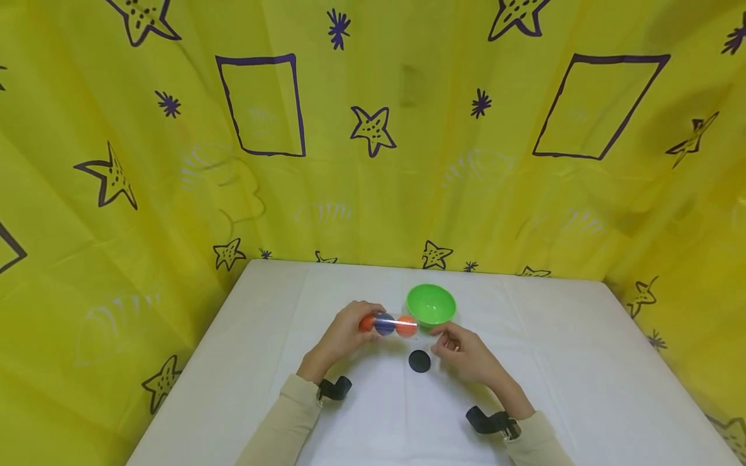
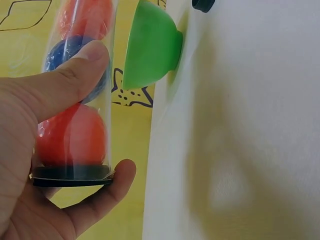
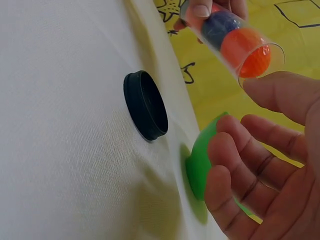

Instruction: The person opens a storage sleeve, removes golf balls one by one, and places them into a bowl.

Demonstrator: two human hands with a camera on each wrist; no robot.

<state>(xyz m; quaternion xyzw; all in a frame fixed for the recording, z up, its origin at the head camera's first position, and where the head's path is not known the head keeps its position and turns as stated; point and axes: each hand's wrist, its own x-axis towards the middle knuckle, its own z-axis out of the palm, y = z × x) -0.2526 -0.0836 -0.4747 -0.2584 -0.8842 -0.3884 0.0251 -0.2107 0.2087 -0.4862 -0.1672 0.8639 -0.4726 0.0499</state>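
Observation:
My left hand (image 1: 352, 327) grips a clear plastic tube (image 3: 278, 54) held nearly level above the table. Inside it sit an orange-red ball (image 2: 72, 135), a blue ball (image 2: 59, 51) and an orange ball (image 3: 247, 50), in a row. A black cap (image 2: 72, 175) closes the tube's left end, by my left fingers; the right end is uncapped. My right hand (image 1: 463, 353) holds nothing, its fingers loosely bent, with the thumb tip right by the open rim. Below it on the table lies a loose black cap (image 1: 419, 361), its hollow side showing in the right wrist view.
A green bowl (image 1: 431, 301) stands on the white-covered table (image 1: 548, 362) just behind the tube and my right fingers. Yellow curtains (image 1: 419, 194) with star drawings hang behind the table and at both sides.

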